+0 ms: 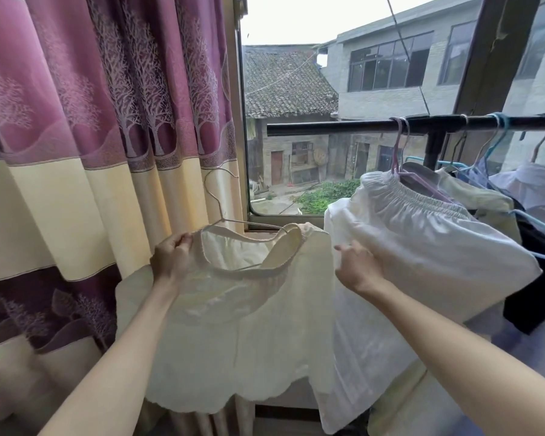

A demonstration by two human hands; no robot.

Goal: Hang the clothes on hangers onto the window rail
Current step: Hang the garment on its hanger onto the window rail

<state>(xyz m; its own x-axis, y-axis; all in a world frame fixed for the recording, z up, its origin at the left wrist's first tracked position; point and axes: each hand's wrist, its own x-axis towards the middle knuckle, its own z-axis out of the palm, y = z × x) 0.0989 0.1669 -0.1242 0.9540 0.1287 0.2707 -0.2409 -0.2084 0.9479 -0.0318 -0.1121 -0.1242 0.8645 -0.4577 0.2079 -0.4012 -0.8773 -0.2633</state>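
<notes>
A cream garment with a scalloped hem (258,328) sits on a thin white wire hanger (217,196) in front of the window, below the black window rail (343,127). My left hand (172,256) grips the garment's left waistband edge at the hanger's end. My right hand (357,267) is at the garment's right side, fingers loosely extended against the fabric, touching a white skirt (422,253). The skirt hangs from the rail on a pink hanger (401,158).
Several more garments on blue and pink hangers (497,143) crowd the rail's right part. A purple and cream curtain (107,136) hangs at the left. The open window shows buildings outside. A vertical black post (434,149) meets the rail.
</notes>
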